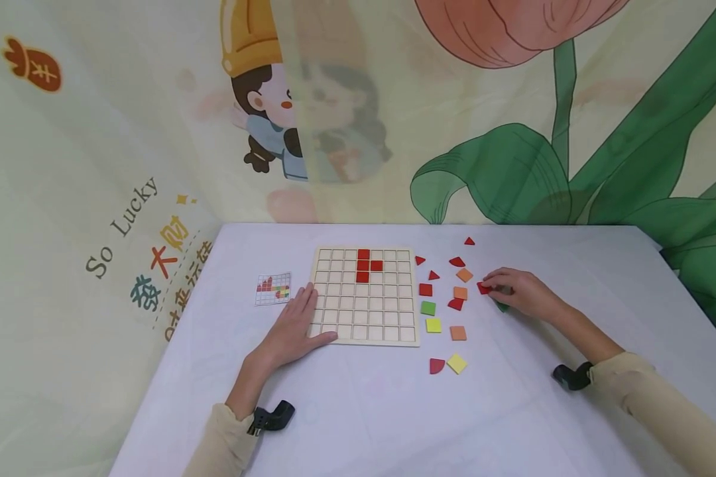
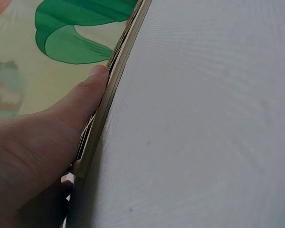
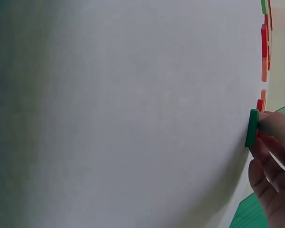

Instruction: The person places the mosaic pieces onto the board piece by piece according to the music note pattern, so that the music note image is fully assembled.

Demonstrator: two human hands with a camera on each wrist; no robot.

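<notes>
My left hand (image 1: pixel 292 331) rests on the near left corner of the wooden grid board (image 1: pixel 364 318), fingers along its left side and thumb on its near edge. In the left wrist view the thumb lies on the board's rim (image 2: pixel 107 104). Several red square tiles (image 1: pixel 363 265) sit in cells near the board's far edge. To the right of the board, my right hand (image 1: pixel 525 293) pinches a red tile (image 1: pixel 482 288) at its fingertips. A green tile (image 3: pixel 251 128) is right by these fingers, partly covered by the hand in the head view.
A printed pattern card (image 1: pixel 272 289) lies left of the board. Between board and right hand are scattered loose tiles: red triangles (image 1: pixel 469 241), a green square (image 1: pixel 428 308), yellow squares (image 1: pixel 433 325), orange squares (image 1: pixel 458 333) and a red quarter-round (image 1: pixel 437 366). A printed cloth hangs behind the white table (image 1: pixel 358 411).
</notes>
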